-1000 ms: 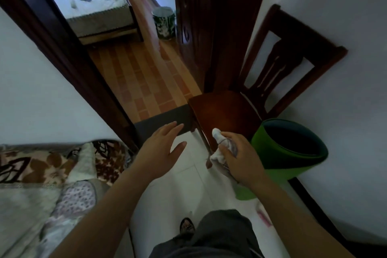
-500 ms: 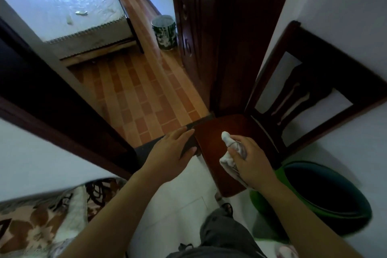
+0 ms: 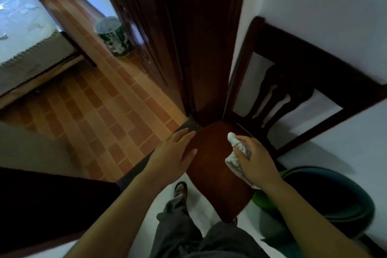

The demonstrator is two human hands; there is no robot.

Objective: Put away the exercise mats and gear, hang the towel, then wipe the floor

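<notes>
Head view: at centre frame, the right hand clutches a bunched white towel above a wooden chair seat, the left hand spread flat beside it, while a rolled green mat stands lower right, so hanging and floor-wiping seem left.

Two hands show, one left hand and one right hand, with one towel, one chair, one mat, one bin, one bed and one door.
</notes>
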